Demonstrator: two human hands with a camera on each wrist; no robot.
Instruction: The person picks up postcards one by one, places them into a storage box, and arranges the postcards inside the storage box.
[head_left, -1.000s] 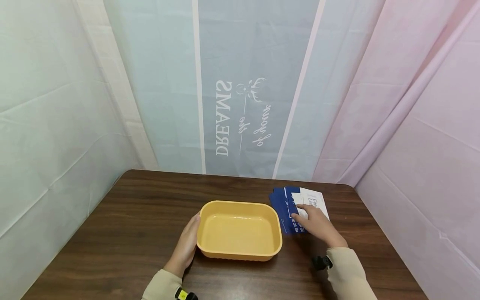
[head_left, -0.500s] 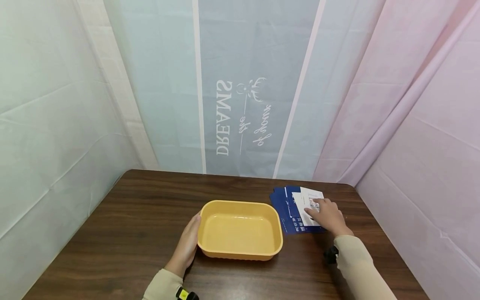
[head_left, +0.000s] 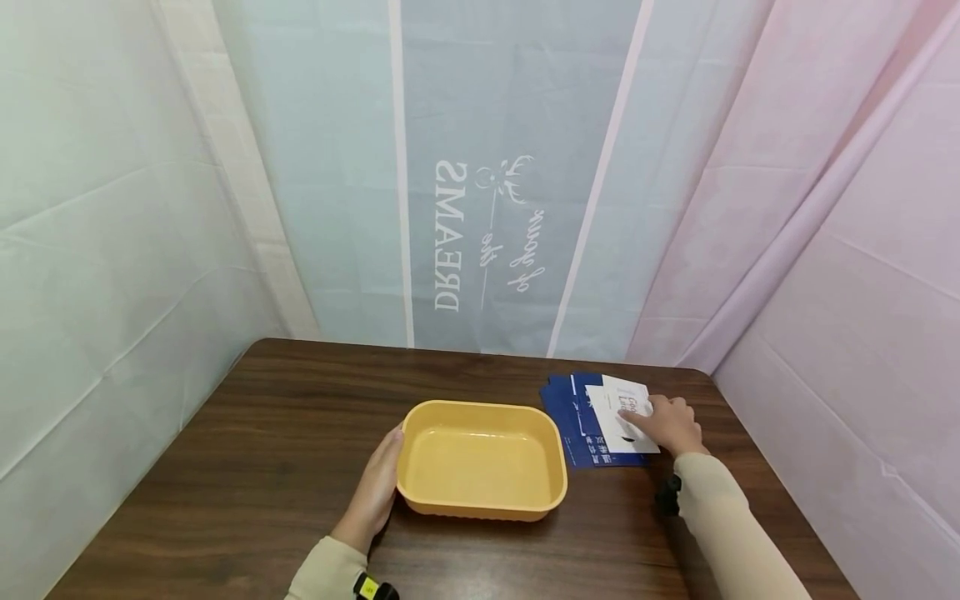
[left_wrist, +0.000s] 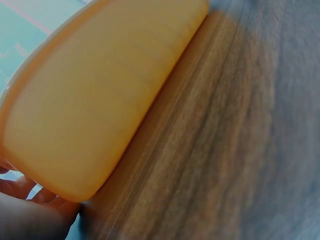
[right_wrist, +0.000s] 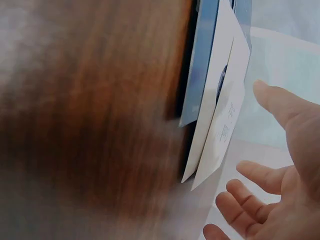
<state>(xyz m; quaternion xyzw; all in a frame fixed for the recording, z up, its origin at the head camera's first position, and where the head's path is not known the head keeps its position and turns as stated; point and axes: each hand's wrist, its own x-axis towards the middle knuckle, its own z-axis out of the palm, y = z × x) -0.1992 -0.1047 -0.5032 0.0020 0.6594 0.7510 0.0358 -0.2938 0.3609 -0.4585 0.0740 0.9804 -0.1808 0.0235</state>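
Observation:
A yellow rectangular tray (head_left: 480, 509) stands on the table, its inside bare. My left hand (head_left: 375, 487) lies along its left end, fingers fairly straight against the outer wall; in the left wrist view the fingers (left_wrist: 45, 197) show at the tray's corner. To the right of the tray, several blue cards with white print (head_left: 564, 421) lie overlapping, and white printed cards (head_left: 617, 429) cover part of them. My right hand (head_left: 673, 425) is over the right edge of the white cards. In the right wrist view its loosely bent fingers stand apart from the white cards (right_wrist: 225, 120).
The dark wood-grain table (head_left: 262, 467) runs back to a hanging printed cloth (head_left: 480, 250). Pale cloth walls (head_left: 855, 350) close in the left and right sides. Black devices (head_left: 667, 496) are strapped at both wrists.
My right hand has moved right across the cards, from their middle to the right edge, uncovering more of the white cards. The left hand and the tray stay nearly in place.

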